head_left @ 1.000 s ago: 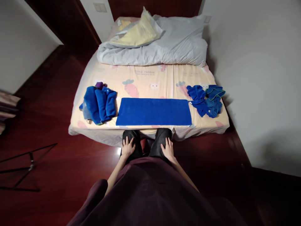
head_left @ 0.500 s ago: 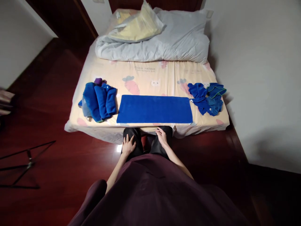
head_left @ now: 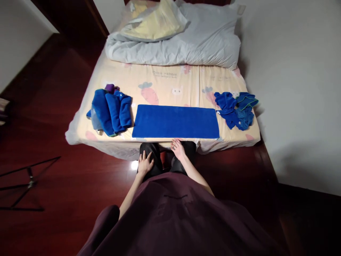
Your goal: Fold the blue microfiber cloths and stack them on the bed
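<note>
Right hand (head_left: 178,149) shifted forward; left hand (head_left: 145,164) on leg (head_left: 149,148); both spread; blue towel (head_left: 176,122) just ahead.

Dim edges, small glare on floor (head_left: 87,185)

The picture's left edge cuts off the black stand (head_left: 31,183)

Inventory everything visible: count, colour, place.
Bed: 1, peach, centre
Flat cloth: 1, blue, bed's front
Left pile: 1, blue, some purple, bed's left
Right pile: 1, blue, bed's right
Quilt: 1, grey, bed's head
Pillow: 1, yellow, on quilt
Floor: 1, red, below
Stand: 1, black, left floor
Walls: several, pale, around
Panel: 1, brown, upper left
Unclear item: 1, pale/dark, left edge
Top: 1, maroon, torso
Trousers: 1, black, legs
Left grip: 1, bare, on left leg
Right grip: 1, bare, by right knee
</note>
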`<state>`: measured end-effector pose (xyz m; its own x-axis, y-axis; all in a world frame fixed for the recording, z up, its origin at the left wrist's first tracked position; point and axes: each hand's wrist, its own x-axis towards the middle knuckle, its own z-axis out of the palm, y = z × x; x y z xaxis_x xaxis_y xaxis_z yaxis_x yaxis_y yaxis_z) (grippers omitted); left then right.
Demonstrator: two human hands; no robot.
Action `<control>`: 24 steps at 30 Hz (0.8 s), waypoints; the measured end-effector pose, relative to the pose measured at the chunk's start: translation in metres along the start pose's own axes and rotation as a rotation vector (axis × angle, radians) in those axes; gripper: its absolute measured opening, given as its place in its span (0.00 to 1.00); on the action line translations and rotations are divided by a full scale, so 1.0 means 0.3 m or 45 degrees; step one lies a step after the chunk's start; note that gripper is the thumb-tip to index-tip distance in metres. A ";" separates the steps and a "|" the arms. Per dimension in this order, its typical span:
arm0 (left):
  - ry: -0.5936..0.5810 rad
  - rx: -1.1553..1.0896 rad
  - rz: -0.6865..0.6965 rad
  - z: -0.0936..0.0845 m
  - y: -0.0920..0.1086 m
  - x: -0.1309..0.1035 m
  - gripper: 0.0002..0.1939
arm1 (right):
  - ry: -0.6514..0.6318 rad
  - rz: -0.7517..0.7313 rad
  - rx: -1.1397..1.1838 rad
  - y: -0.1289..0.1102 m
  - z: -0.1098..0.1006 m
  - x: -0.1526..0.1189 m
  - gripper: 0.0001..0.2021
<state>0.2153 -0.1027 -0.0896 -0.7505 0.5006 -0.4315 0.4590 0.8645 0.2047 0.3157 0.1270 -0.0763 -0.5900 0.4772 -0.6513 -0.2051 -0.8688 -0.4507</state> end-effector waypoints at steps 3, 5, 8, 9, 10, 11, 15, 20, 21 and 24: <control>-0.002 -0.005 0.001 0.003 -0.005 0.000 0.32 | -0.004 -0.021 0.005 -0.003 0.013 0.011 0.11; -0.003 -0.008 0.005 0.005 -0.009 0.000 0.32 | 0.001 -0.037 0.004 -0.005 0.022 0.021 0.11; 0.007 -0.015 0.009 0.010 -0.016 0.003 0.31 | 0.040 -0.040 0.032 -0.006 0.035 0.044 0.09; 0.013 -0.018 0.009 0.012 -0.019 0.004 0.31 | 0.065 -0.041 0.056 -0.005 0.039 0.053 0.07; 0.016 -0.021 0.010 0.013 -0.021 0.004 0.31 | 0.094 -0.047 0.082 -0.003 0.043 0.062 0.06; 0.018 -0.023 0.012 0.015 -0.024 0.005 0.31 | 0.127 -0.060 0.108 -0.001 0.047 0.072 0.04; 0.016 -0.024 0.021 0.019 -0.031 0.006 0.31 | 0.216 -0.136 0.153 0.013 0.063 0.104 0.04; 0.000 -0.024 0.020 0.019 -0.034 0.009 0.31 | 0.337 -0.156 0.221 0.019 0.086 0.133 0.03; -0.001 -0.025 0.020 0.018 -0.033 0.010 0.31 | 0.368 -0.158 0.226 0.018 0.090 0.139 0.04; -0.006 -0.031 0.017 0.013 -0.029 0.009 0.31 | 0.451 -0.167 0.221 0.018 0.102 0.153 0.05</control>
<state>0.2111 -0.1089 -0.0961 -0.7423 0.5118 -0.4326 0.4572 0.8587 0.2315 0.2636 0.1400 -0.0901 -0.2510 0.5753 -0.7785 -0.4075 -0.7923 -0.4541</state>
